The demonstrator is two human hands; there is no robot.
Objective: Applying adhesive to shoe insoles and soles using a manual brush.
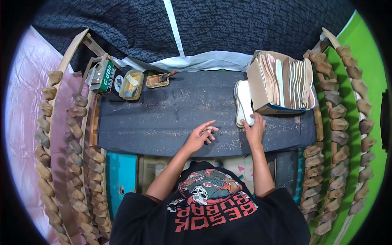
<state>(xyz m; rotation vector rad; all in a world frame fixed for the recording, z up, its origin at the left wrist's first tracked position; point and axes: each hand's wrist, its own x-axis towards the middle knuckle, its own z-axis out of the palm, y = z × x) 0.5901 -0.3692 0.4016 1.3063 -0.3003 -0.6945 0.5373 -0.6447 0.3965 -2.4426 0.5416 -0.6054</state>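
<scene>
A small stack of white insoles (244,100) lies on the dark worktable (171,118), right of the middle. My right hand (254,127) has its thumb and fingers closed on the near end of the top insole. My left hand (201,136) hovers over the front of the table, left of the insoles, fingers apart with nothing in them. Close beside the stack on the right stands a cardboard box (261,83), packed with several upright insoles (292,79) in beige, white and brown.
At the table's back left are a green and white metal can (107,77), a plastic tub (132,85) with yellowish contents, and a small tray (156,81) with a brush (165,76) on it. Racks of wooden shoe lasts (75,147) flank both sides. Crumbs litter the tabletop.
</scene>
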